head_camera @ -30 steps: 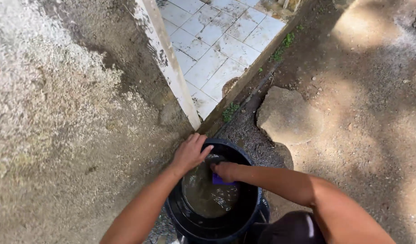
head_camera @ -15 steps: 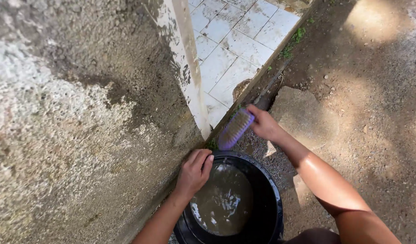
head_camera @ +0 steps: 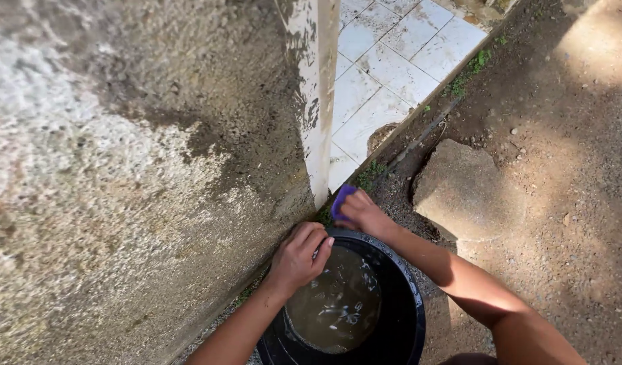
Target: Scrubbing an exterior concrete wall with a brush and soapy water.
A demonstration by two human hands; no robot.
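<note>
Your right hand (head_camera: 366, 215) grips the purple brush (head_camera: 341, 201) at centre frame, just above the bucket (head_camera: 405, 318), against the wall corner (head_camera: 318, 135); your left hand (head_camera: 299, 257) clasps the bucket rim.

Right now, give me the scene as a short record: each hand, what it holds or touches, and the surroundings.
left hand: grips the rim of the round black plastic bucket
right hand: holds a purple scrub brush at the base of the rough grey concrete wall
bucket contents: murky brown water
ground: bare dirt, flat stone slab, white tiled floor beyond the wall
</note>
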